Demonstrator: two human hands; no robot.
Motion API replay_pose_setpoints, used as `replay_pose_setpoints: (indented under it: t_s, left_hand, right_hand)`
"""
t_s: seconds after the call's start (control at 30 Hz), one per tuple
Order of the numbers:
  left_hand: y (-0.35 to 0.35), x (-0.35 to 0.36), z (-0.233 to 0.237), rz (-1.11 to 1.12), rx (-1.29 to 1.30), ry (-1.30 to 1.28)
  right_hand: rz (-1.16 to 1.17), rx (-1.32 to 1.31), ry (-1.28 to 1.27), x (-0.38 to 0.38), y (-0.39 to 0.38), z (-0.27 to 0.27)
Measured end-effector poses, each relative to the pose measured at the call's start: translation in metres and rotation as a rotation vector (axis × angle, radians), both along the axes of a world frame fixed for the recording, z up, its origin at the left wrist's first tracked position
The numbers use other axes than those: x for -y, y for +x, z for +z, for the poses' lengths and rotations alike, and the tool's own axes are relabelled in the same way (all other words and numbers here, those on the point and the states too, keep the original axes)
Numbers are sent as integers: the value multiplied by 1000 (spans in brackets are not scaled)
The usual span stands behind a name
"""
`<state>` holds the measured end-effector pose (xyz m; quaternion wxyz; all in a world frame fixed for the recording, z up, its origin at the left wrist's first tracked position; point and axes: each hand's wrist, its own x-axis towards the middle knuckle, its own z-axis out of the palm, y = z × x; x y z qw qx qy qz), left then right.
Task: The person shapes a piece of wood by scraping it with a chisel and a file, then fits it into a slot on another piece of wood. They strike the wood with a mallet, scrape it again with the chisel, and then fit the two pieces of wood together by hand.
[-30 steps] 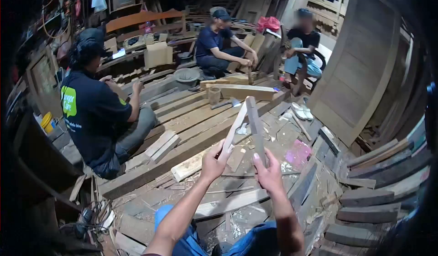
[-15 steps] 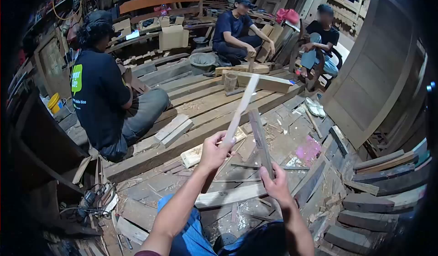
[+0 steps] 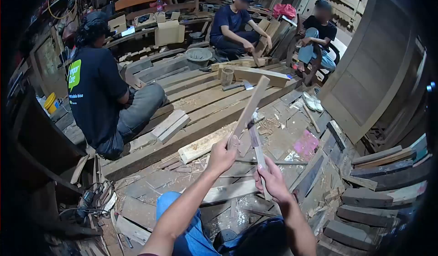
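Woodworking room, cluttered, dark at the margins. Floor (image 3: 286, 130): strewn with wood shavings and offcuts, a pink patch (image 3: 306, 145) toward the right. Platform of long beams (image 3: 205, 114): crosses diagonally, bearing a hatchet (image 3: 234, 87) and a cylindrical wooden block (image 3: 226, 77); a grey bucket (image 3: 199, 61) stands at its far side. Co-worker in a printed dark shirt (image 3: 96, 80): sits cross-legged at the left; a squatting person (image 3: 228, 30) and a seated person (image 3: 324, 31) occupy the back. Panelled door (image 3: 362, 69): leans at the right; stacked timber (image 3: 368, 201) lies nearer. Plain wooden strip (image 3: 252, 102): raised above the floor, lower end pinched between thumb and fingers of the left hand (image 3: 222, 157). Dark-ended wooden strip (image 3: 258, 153): slants the opposite way, lower part gripped by curled fingers and thumb of the right hand (image 3: 273, 181); whether the strips touch cannot be told. Platform's front edge: beyond both hands, with room for movement between it and the timber.
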<state>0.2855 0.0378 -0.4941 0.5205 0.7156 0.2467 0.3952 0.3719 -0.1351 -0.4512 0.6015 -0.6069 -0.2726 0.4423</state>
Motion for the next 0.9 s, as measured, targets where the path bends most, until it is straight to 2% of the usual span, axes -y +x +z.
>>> replay_pose_setpoints:
  t_s: [0.07, 0.13, 0.27, 0.3, 0.43, 0.57, 0.63, 0.77, 0.9]
  left_hand:
    - [-1, 1, 3, -3, -115, -40]
    - [-2, 4, 5, 1, -188, -73]
    - [6, -3, -17, 24, -349, -32]
    - [10, -1, -20, 115, -294, 45]
    - [11, -5, -24, 186, -391, 119]
    - [6, 3, -12, 114, -505, 118]
    - [12, 0, -28, 139, -484, 156]
    - [12, 6, -29, 136, -436, 182]
    - [17, 8, -33, 144, -427, 219]
  right_hand:
    - [48, -82, 14, 3, 0, 9]
    - [83, -59, -7, 5, -3, 21]
    - [103, -121, -9, 10, -2, 29]
    - [104, -115, -15, 11, 0, 27]
    - [98, -52, -42, 14, 7, 23]
    - [86, -101, -81, 18, 12, 27]
    - [63, -173, -115, 19, 12, 27]
    - [68, -426, -87, 22, 17, 32]
    - [28, -507, -40, 24, 19, 26]
